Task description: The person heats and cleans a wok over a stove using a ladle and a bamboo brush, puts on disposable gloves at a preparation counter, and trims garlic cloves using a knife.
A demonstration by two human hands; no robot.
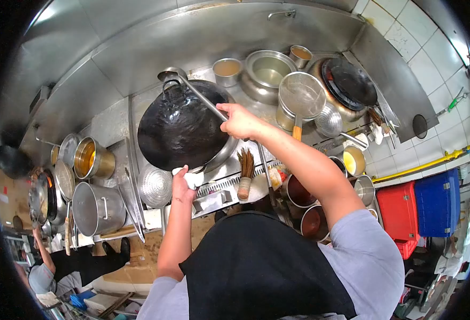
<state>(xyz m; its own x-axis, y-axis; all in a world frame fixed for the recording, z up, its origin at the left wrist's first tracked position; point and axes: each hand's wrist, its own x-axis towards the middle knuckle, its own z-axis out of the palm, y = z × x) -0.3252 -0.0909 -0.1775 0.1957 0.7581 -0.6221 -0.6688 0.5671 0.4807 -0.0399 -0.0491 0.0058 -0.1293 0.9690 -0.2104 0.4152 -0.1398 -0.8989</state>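
A large black wok (165, 136) sits tilted on the stove in front of me, with a glossy, rippled sheen inside; I cannot tell whether that is liquid. My left hand (180, 186) is closed on a folded white cloth (194, 180) at the wok's near rim. My right hand (239, 119) grips the handle of a metal ladle (200, 98) that slants across the wok. The ladle's bowl is beyond the far rim, by the wok's loop handle (171, 84). Beside my left hand lies a perforated skimmer (155, 186). A bamboo wok brush (244, 173) stands right of the wok.
A large pot (100, 209) and a pot of orange liquid (104, 161) stand left. Behind are a wide pot (250, 88) and a small pot (227, 72). A mesh strainer (301, 95) lies right, near another black wok (349, 82). Another person's arm (44, 250) shows far left.
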